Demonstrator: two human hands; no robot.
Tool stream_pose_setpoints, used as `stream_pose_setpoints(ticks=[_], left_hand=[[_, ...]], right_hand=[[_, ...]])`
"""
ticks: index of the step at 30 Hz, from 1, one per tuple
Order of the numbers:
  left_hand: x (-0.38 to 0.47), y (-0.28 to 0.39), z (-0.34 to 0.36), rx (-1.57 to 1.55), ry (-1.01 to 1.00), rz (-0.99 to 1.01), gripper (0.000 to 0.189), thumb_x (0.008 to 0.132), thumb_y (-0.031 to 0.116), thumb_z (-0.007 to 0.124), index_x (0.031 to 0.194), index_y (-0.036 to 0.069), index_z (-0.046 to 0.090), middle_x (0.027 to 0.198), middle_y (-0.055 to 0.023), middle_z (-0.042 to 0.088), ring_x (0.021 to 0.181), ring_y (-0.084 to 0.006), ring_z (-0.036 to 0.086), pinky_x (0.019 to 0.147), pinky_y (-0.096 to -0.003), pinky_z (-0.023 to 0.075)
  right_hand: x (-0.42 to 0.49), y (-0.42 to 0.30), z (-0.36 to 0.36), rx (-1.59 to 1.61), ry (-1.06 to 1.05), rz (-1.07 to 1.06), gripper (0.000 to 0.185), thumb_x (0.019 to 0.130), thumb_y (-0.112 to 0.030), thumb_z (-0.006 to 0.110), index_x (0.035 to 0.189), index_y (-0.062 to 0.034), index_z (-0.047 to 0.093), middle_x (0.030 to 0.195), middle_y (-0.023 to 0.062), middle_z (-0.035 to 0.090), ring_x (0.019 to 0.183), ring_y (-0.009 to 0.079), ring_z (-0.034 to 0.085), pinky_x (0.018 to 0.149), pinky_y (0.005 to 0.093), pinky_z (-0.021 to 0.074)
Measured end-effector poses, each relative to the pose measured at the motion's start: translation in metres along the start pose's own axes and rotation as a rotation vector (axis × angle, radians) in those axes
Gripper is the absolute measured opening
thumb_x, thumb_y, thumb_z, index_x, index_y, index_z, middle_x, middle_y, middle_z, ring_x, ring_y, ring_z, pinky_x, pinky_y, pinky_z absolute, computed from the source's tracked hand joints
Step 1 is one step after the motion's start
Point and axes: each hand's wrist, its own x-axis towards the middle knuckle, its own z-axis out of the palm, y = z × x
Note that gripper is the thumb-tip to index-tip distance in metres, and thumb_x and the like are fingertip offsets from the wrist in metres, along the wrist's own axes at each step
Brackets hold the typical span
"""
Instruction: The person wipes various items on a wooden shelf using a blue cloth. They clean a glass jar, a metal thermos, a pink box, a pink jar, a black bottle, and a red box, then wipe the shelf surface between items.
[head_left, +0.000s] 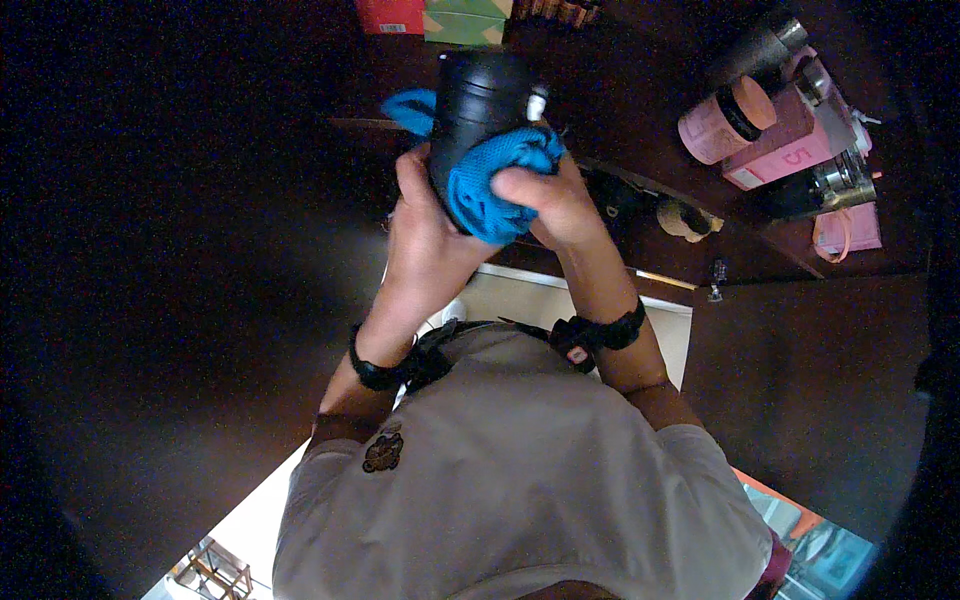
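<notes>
Inside a dark wooden cabinet, my left hand (427, 232) grips a black cylindrical container (480, 97), possibly a flask, from its left side. The container is tilted, its far end pointing away from me. A blue knit cloth (491, 187) is bunched against its near right side, under the thumb of my right hand (551, 195). Another bit of blue cloth sticks out to the left behind the container. The fingers of my right hand are mostly hidden behind the cloth and container. A small white spot shows at the container's right edge.
At the right stand a pink tumbler (709, 135) with a peach lid, a pink box (787, 142), and steel-and-black flasks (844, 184). Red (390, 15) and green boxes (465, 22) sit at the far edge. Dark door panels (810, 360) flank me; a lower shelf holds a tan item (682, 219).
</notes>
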Motion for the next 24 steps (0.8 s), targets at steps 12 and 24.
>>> stream_pose_setpoints(ticks=[12,24], left_hand=[[-0.037,0.010,0.018,0.153,0.024,0.079,0.108,0.070,0.009,0.082,0.154,0.000,0.014,0.137,-0.0297,0.044,0.128,-0.0414,0.050,0.106,-0.0456,0.0443],[-0.060,0.018,0.042,0.206,0.083,0.284,0.111,0.066,0.011,0.088,0.154,0.001,0.022,0.150,-0.0278,0.022,0.133,-0.0450,0.038,0.108,-0.0495,0.0401]], right_hand=[[-0.026,-0.016,0.017,0.062,0.152,0.022,0.045,0.079,-0.017,0.077,0.120,-0.0059,0.063,0.104,0.0065,0.069,0.095,0.0215,0.067,0.090,0.0394,0.0552],[-0.036,-0.036,-0.014,0.362,-0.043,-0.075,0.013,0.087,-0.022,0.067,0.086,-0.0113,0.061,0.079,0.0036,0.065,0.062,0.0150,0.063,0.056,0.0302,0.0554]])
